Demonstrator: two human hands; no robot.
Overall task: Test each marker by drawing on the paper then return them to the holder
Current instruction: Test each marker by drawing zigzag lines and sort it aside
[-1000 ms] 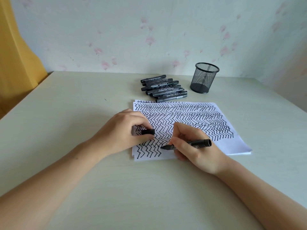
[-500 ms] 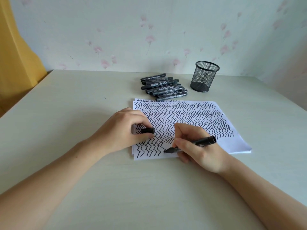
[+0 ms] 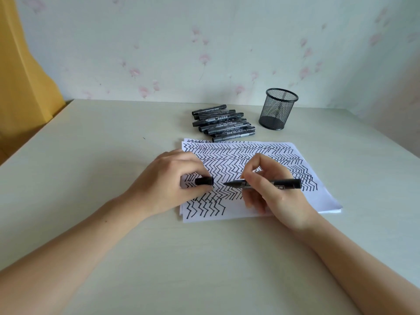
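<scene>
Marker (image 3: 268,184), slim black cylinder, in right hand (image 3: 279,196) over zigzag-inked paper (image 3: 318,198)

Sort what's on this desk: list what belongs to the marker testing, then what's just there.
In the job:
marker in the right hand
cap in the left hand
paper
marker pile
mesh holder

Just there:
yellow curtain
floral wallpaper

Left hand (image 3: 169,185) and right hand (image 3: 276,194) bare — no gloves, rings, watch or bands visible. Both forearms uncovered to the frame edge — no sleeve in view. Fingernails short, unpainted where they show.
</scene>
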